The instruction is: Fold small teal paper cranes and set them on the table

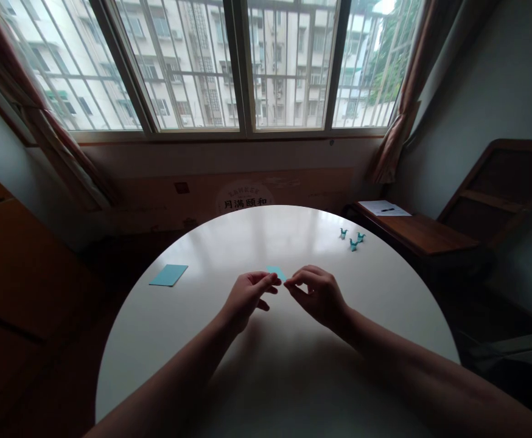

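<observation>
One small blue-green paper (275,270) is held up over the white table (385,310). The left hand (248,297) pinches its near edge, thumb uppermost; the right hand (317,293) appears to pinch its right corner, thumb against forefinger. Keep each pinch light, align edges exactly, and press any crease firmly without slippage.
</observation>
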`<state>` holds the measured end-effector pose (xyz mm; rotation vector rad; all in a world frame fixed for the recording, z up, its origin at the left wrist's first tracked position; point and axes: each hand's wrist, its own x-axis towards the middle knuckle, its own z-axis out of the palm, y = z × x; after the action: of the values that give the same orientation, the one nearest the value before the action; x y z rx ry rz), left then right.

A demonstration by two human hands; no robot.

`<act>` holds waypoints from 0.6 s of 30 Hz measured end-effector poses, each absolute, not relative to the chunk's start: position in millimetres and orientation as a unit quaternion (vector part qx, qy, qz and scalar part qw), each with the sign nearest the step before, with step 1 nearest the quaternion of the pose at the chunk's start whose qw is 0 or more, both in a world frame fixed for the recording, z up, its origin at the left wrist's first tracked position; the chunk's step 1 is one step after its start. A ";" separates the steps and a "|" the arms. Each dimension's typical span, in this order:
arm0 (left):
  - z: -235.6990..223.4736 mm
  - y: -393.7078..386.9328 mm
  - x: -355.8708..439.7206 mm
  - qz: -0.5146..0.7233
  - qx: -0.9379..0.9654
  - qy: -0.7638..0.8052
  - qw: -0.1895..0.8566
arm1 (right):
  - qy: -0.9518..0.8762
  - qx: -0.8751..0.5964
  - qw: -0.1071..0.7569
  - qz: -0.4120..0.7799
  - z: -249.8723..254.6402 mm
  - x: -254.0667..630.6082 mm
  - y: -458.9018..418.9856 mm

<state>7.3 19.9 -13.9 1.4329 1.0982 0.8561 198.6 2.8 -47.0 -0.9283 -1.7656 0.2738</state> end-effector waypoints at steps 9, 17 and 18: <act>-13.7 26.1 3.1 0.343 0.629 0.467 0.519 | -0.732 -0.393 0.529 0.173 -45.1 193.5 1.2; -16.7 25.8 3.8 0.284 0.664 0.464 0.513 | -0.657 -0.423 0.517 0.348 -45.2 198.7 6.6; -16.7 25.6 3.7 0.285 0.658 0.463 0.521 | -0.649 -0.422 0.511 0.373 -44.3 197.7 5.2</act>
<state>3.7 25.6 -16.7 1.5763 1.1094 0.6818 197.7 5.2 -44.3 -1.0153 -1.5619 0.8982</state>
